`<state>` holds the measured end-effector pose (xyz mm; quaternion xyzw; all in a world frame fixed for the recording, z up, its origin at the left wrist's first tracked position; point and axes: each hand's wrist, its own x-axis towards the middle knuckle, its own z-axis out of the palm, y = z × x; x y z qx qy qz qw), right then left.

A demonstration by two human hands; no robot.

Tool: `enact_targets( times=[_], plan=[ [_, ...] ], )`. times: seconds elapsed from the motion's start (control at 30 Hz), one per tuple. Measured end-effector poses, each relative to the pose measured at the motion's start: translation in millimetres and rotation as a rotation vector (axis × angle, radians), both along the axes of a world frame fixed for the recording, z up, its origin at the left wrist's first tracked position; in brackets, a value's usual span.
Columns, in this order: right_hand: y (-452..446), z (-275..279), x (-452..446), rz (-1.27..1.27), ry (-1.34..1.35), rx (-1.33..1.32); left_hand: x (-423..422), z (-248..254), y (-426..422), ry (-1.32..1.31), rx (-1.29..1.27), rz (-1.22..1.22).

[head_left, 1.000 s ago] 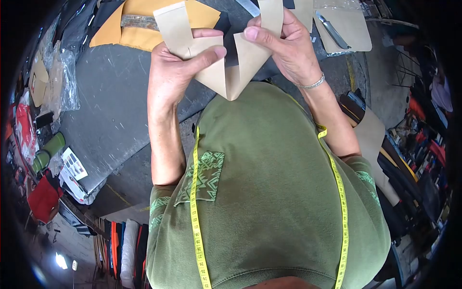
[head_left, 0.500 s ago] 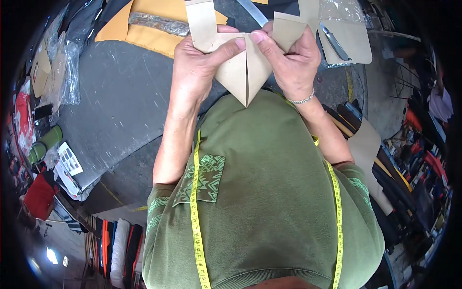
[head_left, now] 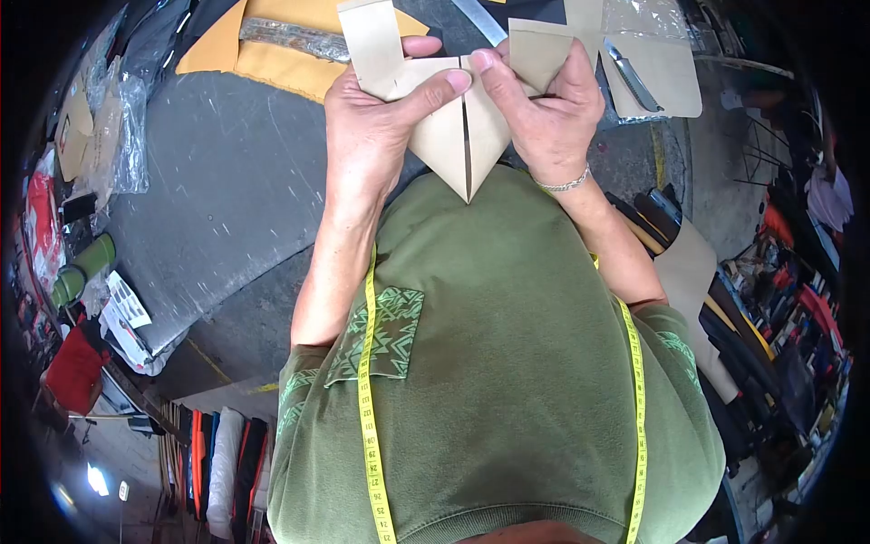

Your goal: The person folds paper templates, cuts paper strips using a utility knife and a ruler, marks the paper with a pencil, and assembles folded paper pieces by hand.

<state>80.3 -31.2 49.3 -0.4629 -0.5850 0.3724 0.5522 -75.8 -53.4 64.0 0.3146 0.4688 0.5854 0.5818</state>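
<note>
A folded piece of tan paper or card [head_left: 439,136] is held up between both hands, just in front of the green shirt. Its lower end comes to a point, and a narrow dark gap runs down the middle. Two flaps stick up at its upper corners. My left hand [head_left: 367,122] pinches the left half, thumb on the front near the gap. On the right half, my right hand [head_left: 553,118] grips with its thumb close to the gap's top, beside the right flap. A bracelet circles the right wrist.
Yellow-orange sheet material [head_left: 285,68] lies on the grey table [head_left: 217,190] with a flat bar [head_left: 294,38] on it. A utility knife [head_left: 632,77] rests on tan card at right. A metal ruler-like strip [head_left: 480,20] is behind the hands. A yellow tape measure [head_left: 370,381] hangs over the shirt.
The left thumb has shifted slightly right towards the gap, and the left fingertips show more behind the card. The left flap leans a little further left. Both hands keep their hold.
</note>
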Motion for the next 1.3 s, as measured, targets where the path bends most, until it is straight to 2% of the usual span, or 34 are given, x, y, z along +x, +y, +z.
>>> enact_targets(
  times=[0.23, 0.43, 0.63, 0.73, 0.77, 0.87, 1.0, 1.03, 1.13, 1.3],
  plan=[
    [0.7, 1.1, -0.4, -0.025, -0.029, 0.027, 1.3, 0.3, 2.0, -0.033, -0.031, 0.006],
    [-3.7, 4.1, 0.6, -0.082, -0.16, 0.049, 4.0, 0.1, 2.0, -0.08, -0.045, 0.011],
    [1.3, 7.0, 3.0, -0.004, -0.071, -0.012, 4.3, -2.6, 5.1, -0.078, -0.008, 0.004],
    [8.0, 23.6, 11.9, 0.188, 0.077, -0.152, -2.1, 1.0, 12.5, -0.043, -0.004, -0.039],
    [14.2, 12.2, 14.2, 0.214, 0.3, -0.186, -6.0, 3.0, 15.5, -0.029, -0.003, -0.056],
    [27.4, 28.5, 24.5, 0.28, 0.592, -0.406, -19.2, 6.9, 24.3, 0.058, 0.043, -0.132],
    [33.2, 46.3, 31.6, 0.352, 0.557, -0.529, -23.3, 24.1, 26.6, 0.055, 0.01, -0.204],
    [34.6, 48.1, 37.7, 0.464, 0.517, -0.586, -24.2, 21.7, 27.2, 0.06, 0.028, -0.218],
    [32.3, 47.5, 39.0, 0.5, 0.441, -0.712, -24.4, 21.0, 25.3, -0.013, 0.009, -0.269],
    [33.0, 54.3, 44.2, 0.701, 0.522, -0.885, -19.6, 21.4, 21.9, -0.117, 0.004, -0.377]
  ],
)
